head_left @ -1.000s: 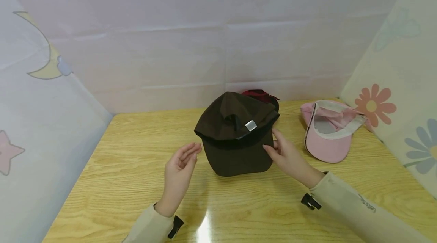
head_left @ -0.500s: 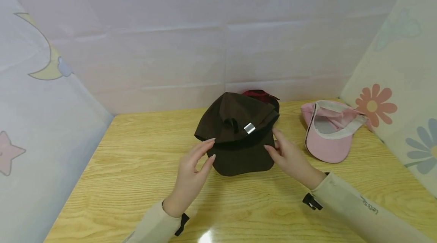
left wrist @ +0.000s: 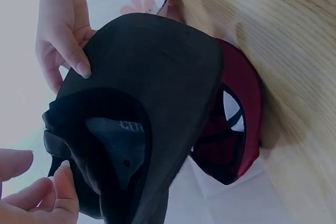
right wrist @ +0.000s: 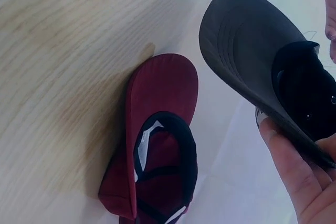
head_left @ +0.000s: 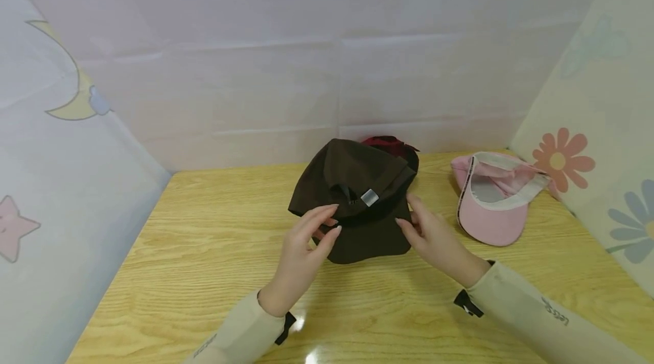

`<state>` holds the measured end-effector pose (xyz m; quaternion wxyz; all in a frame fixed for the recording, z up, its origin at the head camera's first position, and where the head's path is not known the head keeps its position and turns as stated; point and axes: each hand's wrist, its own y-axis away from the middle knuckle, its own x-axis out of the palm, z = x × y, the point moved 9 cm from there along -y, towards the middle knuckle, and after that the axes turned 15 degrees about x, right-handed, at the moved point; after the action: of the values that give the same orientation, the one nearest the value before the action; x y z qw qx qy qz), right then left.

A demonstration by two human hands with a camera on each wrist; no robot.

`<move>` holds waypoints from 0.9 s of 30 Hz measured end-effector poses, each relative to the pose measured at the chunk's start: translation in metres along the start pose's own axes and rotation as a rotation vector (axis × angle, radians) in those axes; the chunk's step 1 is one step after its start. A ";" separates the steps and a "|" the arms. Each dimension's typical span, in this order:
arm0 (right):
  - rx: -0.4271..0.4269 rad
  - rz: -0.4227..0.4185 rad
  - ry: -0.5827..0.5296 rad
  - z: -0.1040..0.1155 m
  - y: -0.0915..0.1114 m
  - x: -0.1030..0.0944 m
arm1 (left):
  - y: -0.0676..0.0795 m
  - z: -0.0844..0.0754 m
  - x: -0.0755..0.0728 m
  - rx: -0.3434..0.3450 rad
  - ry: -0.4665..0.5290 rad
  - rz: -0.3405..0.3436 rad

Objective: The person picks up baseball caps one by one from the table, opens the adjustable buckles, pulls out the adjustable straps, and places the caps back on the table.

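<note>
A dark brown baseball cap (head_left: 368, 242) is held up over the table, brim toward me, its hollow inside showing in the left wrist view. A silver buckle (head_left: 370, 197) sits on its back strap. My right hand (head_left: 441, 247) pinches the brim's right edge between thumb and fingers. At the cap's left side is my left hand (head_left: 296, 259), thumb and fingers apart, one fingertip right at the cap's edge near the strap. Behind it, a burgundy cap (right wrist: 163, 87) rests on the table, mostly hidden in the head view.
A pink cap (head_left: 493, 222) lies to the right on the wooden table (head_left: 214, 227), its inside facing up. A pale cloth wall (head_left: 255, 86) stands behind the table, with patterned walls on both sides.
My left hand has moved right and up, from beside the brim to the cap's left edge. The cap's crown has turned slightly, while my right hand keeps its grip on the brim.
</note>
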<state>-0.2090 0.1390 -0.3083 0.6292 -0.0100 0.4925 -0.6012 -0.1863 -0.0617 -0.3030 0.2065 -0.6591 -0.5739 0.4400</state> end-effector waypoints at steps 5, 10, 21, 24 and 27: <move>-0.026 -0.008 0.032 0.005 0.000 0.000 | -0.002 0.002 0.003 -0.053 0.030 0.011; -0.050 -0.021 0.044 0.010 0.001 0.000 | -0.004 0.007 0.006 -0.128 0.108 0.021; -0.083 -0.046 0.069 0.017 0.002 0.000 | -0.001 0.019 0.019 -0.382 0.321 0.074; -0.092 -0.053 0.093 0.019 0.003 0.000 | -0.003 0.018 0.022 -0.379 0.348 0.090; -0.092 -0.043 0.102 0.020 0.004 0.000 | -0.005 0.017 0.021 -0.366 0.356 0.067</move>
<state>-0.1937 0.1282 -0.3002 0.5890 -0.0190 0.5507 -0.5912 -0.2039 -0.0445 -0.3156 0.1670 -0.7713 -0.5763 0.2125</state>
